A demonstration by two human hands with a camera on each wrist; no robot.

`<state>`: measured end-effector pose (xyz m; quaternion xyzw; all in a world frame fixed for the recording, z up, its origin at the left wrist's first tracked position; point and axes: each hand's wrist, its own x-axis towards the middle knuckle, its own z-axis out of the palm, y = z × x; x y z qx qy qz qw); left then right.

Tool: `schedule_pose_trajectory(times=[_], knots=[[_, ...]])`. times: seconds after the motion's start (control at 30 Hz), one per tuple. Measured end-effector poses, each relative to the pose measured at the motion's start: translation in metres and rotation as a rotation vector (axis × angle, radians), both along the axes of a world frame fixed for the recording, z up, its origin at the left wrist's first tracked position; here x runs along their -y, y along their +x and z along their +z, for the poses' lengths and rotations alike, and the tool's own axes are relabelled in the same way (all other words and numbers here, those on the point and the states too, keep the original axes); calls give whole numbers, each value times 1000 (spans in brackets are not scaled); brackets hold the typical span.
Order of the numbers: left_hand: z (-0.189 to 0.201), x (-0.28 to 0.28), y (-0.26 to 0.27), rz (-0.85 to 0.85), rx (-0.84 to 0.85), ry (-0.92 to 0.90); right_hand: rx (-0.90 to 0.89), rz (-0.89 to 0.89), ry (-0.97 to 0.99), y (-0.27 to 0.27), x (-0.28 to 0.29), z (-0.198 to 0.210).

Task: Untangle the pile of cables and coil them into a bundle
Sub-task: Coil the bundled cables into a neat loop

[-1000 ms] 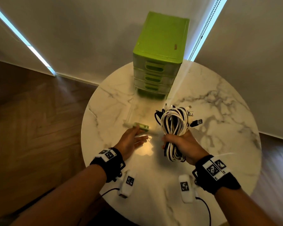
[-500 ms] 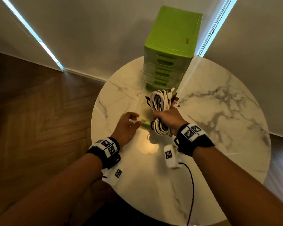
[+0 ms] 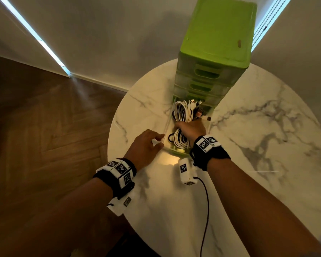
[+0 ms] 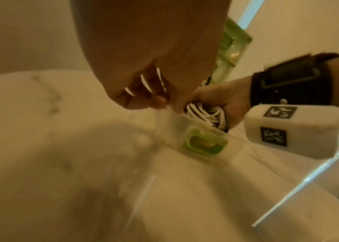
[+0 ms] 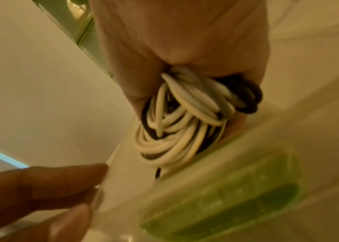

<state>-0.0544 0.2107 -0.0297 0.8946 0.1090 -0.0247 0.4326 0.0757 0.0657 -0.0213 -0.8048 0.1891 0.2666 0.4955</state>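
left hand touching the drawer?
Touching. In the left wrist view the left hand's fingertips press the clear drawer's side wall at its rim.

Dim and warm-toned in the head view, with two cold blue-white light strips (image 3: 35, 34) slanting in at the upper left and upper right of the frame. Soft glare pooled on the marble worktop (image 3: 267, 145) at lower centre, just below the hands; broad grey shadow cast on the wall in the upper middle. Straight lines bowed towards the edges by the wide lens. Sharp enough at centre, darker at the lower corners. Left wrist view hazy, washed yellow, smeared across the lower half, left hand (image 4: 154, 49) a soft blur up top. Right wrist view blurred too: foreground green handle (image 5: 236, 196) out of focus at lower right, cable coil (image 5: 185, 122) only fairly crisp at centre.
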Motion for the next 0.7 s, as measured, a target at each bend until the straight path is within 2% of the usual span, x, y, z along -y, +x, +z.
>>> schedule_pose_trajectory(times=[0.07, 0.17, 0.33, 0.47, 0.6, 0.7], knots=[[7, -10, 14, -94, 20, 78, -22, 17, 35, 2, 2, 1], [18, -17, 42, -144, 188, 106, -44, 45, 84, 1, 1, 0], [27, -1, 92, -228, 241, -71, -66, 137, 101, 6, 6, -6], [29, 9, 118, -283, 224, -102, 14, 379, -93, 9, 9, -1], [30, 16, 133, -356, 232, -59, 95, 609, -138, 12, 12, 3], [26, 19, 141, -413, 203, 3, 137, 677, -215, 12, 14, 6]])
